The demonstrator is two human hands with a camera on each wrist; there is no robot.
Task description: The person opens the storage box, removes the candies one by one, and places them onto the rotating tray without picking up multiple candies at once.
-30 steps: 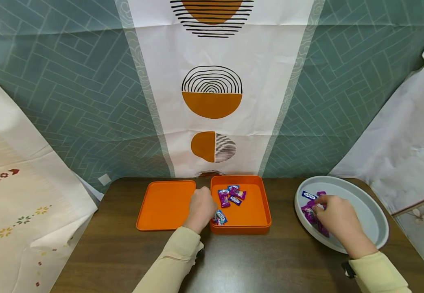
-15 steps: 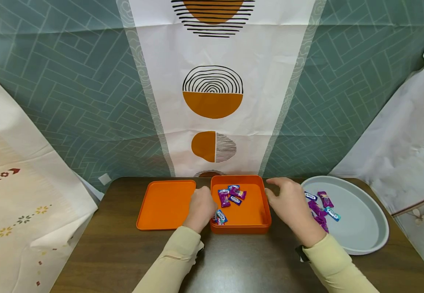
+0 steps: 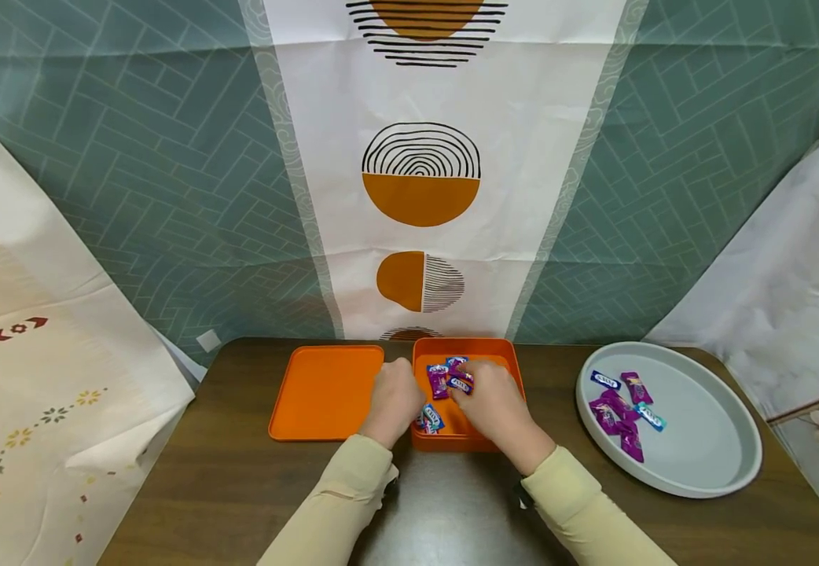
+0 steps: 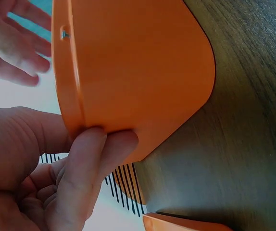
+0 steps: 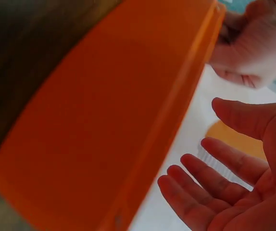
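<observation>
An orange box (image 3: 445, 445) with several small wrapped candies (image 3: 438, 382) in it stands at the back middle of the table. My left hand (image 3: 391, 402) grips its left wall; in the left wrist view the thumb and fingers pinch the rim of the orange box (image 4: 138, 72). Over the box's right part hangs my right hand (image 3: 500, 409), its fingertips near the candies in the head view. The right wrist view shows that right hand (image 5: 224, 202) with fingers spread and nothing between them. Purple, blue and white wrappers show; the hands hide some of them.
Left of the box lies a flat orange tray (image 3: 328, 393). A round grey tray (image 3: 710, 417) at the right holds several more wrapped candies (image 3: 616, 410) on its left side. A patterned cloth hangs behind the table.
My right hand has moved left from the grey tray to above the orange box, and its fingers have spread. The left hand keeps its hold on the box.
</observation>
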